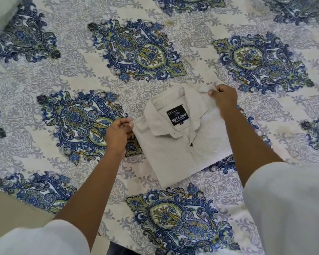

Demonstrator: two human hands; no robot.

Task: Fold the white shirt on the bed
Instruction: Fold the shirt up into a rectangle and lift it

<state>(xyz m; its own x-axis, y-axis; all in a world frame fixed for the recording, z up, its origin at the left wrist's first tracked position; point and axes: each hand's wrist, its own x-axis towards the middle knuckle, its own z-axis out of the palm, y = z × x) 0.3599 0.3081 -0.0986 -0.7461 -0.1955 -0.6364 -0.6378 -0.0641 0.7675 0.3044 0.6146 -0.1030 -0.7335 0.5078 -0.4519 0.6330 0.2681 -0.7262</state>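
The white shirt [184, 144] lies on the bed as a compact folded rectangle, collar up and open, with a black label showing inside the neck. My left hand [119, 134] pinches the shirt's left shoulder corner. My right hand [224, 99] pinches the right shoulder corner near the collar. Both hands hold the top edge, which looks slightly raised off the bed. The placket with dark buttons runs down the front.
The bed sheet [81, 74] is white with large blue and green paisley motifs and fills most of the view. A pale pillow [0, 13] sits at the far left corner. The bed's near edge and bare floor [13, 214] show at lower left.
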